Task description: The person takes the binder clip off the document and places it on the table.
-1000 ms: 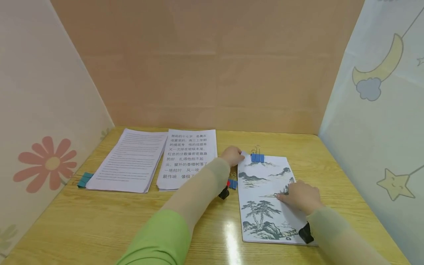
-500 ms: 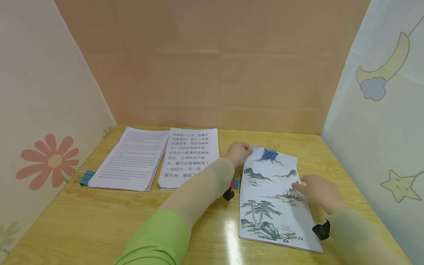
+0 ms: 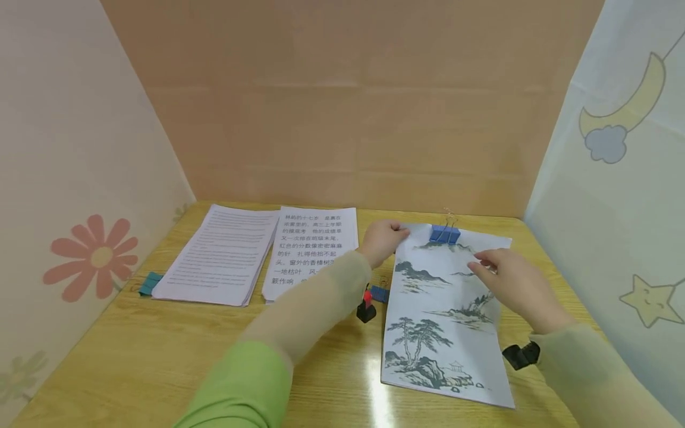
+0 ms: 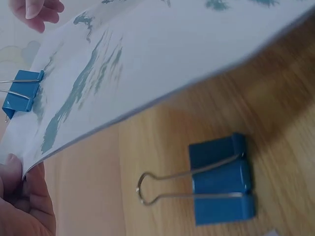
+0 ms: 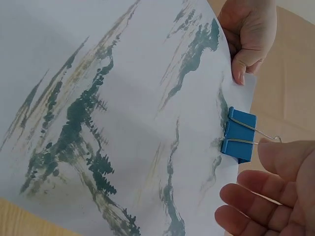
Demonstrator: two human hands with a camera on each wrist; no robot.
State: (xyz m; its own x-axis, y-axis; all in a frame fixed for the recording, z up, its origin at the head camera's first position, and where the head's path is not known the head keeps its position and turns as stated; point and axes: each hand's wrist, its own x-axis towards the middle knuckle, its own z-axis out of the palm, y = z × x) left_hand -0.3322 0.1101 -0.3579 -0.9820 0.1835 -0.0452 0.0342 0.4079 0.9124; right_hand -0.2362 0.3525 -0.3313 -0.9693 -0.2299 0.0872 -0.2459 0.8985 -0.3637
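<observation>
A stack of paper with an ink landscape point(image 3: 423, 303) lies at the right of the table, its far end raised. A blue binder clip point(image 3: 445, 234) with wire handles sits on its far edge. My left hand point(image 3: 382, 242) pinches the far left corner between thumb and fingers, as the left wrist view point(image 4: 19, 196) also shows. Over the stack's right side hovers my right hand point(image 3: 521, 288), fingers loosely bent and holding nothing. In the right wrist view its thumb point(image 5: 283, 157) is close to the clip's handle; whether it touches cannot be told.
A second blue binder clip point(image 3: 380, 293) lies on the wooden table point(image 3: 187, 356), left of the stack. Two more paper stacks are at the back left: one with large print point(image 3: 313, 249), one with small print point(image 3: 214, 255). A teal clip point(image 3: 150, 284) lies beside the latter.
The far end of the landscape stack has risen and shifted right with my left hand. My right hand has come off the sheet and moved up and right, towards the clip.
</observation>
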